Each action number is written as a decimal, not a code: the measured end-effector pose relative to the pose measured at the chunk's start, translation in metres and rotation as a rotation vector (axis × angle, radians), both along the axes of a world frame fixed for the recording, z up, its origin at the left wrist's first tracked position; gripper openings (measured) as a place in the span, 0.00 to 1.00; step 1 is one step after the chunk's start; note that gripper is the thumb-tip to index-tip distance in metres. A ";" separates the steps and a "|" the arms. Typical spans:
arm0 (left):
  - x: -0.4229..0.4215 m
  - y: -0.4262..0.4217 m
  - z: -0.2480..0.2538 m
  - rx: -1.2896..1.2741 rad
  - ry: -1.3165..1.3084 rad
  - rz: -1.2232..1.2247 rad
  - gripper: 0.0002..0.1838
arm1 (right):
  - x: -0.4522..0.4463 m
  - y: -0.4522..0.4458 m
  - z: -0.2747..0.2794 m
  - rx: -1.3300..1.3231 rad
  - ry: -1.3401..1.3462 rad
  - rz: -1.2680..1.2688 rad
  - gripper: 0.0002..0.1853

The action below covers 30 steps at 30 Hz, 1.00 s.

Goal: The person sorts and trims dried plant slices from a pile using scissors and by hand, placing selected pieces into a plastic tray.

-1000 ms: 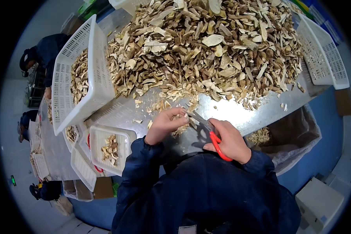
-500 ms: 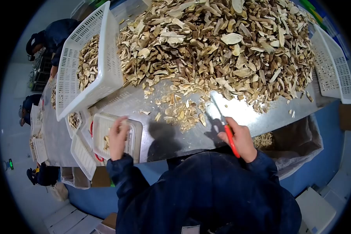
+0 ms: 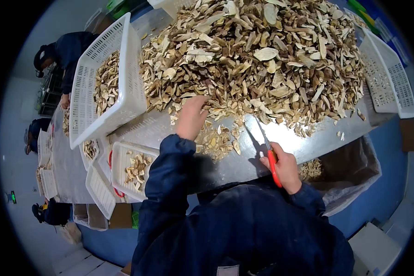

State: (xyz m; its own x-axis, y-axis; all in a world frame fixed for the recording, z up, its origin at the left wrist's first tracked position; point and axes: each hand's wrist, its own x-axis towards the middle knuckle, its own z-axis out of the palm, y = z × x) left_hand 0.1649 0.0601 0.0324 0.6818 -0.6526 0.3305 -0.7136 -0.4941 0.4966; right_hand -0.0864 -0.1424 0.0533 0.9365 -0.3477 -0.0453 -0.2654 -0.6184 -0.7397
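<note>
My left hand (image 3: 192, 118) is at the near-left edge of a big heap of dried mushroom slices (image 3: 244, 60), its fingers and thumb bent but apart, with nothing visible between them. Red-handled scissors (image 3: 272, 166) are in my right hand (image 3: 286, 171), their narrow blades pointing away from me over the bare metal table (image 3: 248, 161). Small chips and slices (image 3: 216, 141) lie loose between the two hands. Left of my left forearm sits a shallow white tray (image 3: 118, 177) with some slices in it; my sleeve covers its right side.
A large white perforated basket (image 3: 132, 87) holding slices stands at the left, another white basket (image 3: 391, 78) at the far right. Below the table's right edge is a lined bin (image 3: 349, 177) with scraps. A co-worker (image 3: 71, 50) in dark clothing is at the upper left.
My left hand has moved from above the shallow tray up and right to the heap's edge, uncovering the slices in the tray. My right hand stays nearly in place with the scissors.
</note>
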 end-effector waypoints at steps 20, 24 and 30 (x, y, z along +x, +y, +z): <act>-0.050 0.021 0.029 -0.088 1.243 -0.027 0.14 | 0.001 -0.003 -0.002 0.030 -0.032 0.018 0.26; -0.051 0.005 0.030 0.051 0.597 -0.143 0.18 | 0.001 -0.002 0.000 0.041 -0.005 0.016 0.26; -0.019 -0.038 0.006 0.097 0.124 0.157 0.11 | 0.000 0.000 0.002 0.021 -0.005 0.014 0.24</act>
